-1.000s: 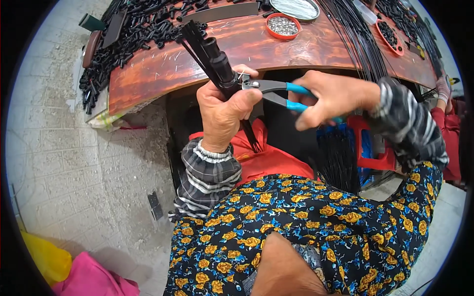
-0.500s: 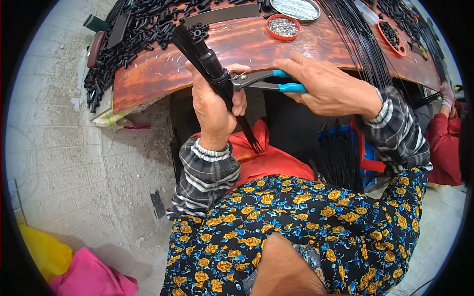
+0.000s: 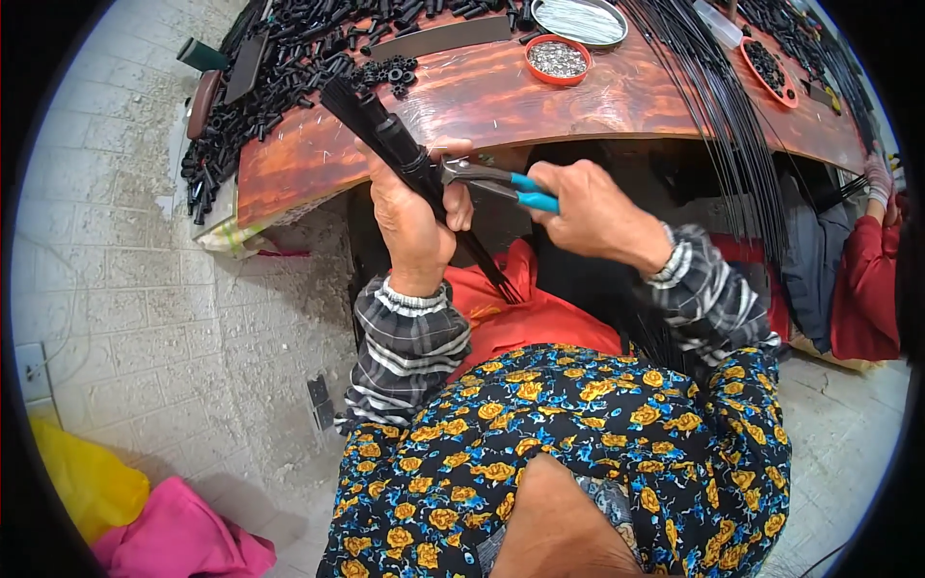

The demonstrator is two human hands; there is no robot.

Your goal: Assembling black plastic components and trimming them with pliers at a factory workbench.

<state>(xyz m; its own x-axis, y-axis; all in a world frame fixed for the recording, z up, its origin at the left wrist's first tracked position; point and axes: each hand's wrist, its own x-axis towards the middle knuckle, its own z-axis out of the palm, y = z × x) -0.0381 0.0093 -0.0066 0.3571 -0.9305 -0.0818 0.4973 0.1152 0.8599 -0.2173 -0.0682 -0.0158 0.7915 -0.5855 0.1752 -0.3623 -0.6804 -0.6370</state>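
My left hand (image 3: 409, 226) is wrapped round a slanting bundle of thin black rods (image 3: 349, 108), with a black tubular fitting (image 3: 395, 140) among them. Their lower ends reach down to the red cloth (image 3: 544, 323) on my lap. In my right hand (image 3: 602, 217) is a pair of pliers (image 3: 540, 200) with blue handles, the fingers closed round the grips. The metal jaws meet the bundle just below the fitting, beside my left fingers. What lies between the jaws is too small to make out.
On the reddish wooden table (image 3: 462, 111) lie heaped black tubular parts (image 3: 279, 87). A red dish (image 3: 558, 62) holds small metal pieces; a round tray (image 3: 578, 21) holds thin pale strips. Long black rods (image 3: 718, 120) hang over the edge. Another person's red sleeve (image 3: 867, 275) is at the right.
My right hand has moved left and down, and the pliers' handles are closer together. The jaws stay at the bundle. My left hand keeps its grip; the whole view has shifted slightly.
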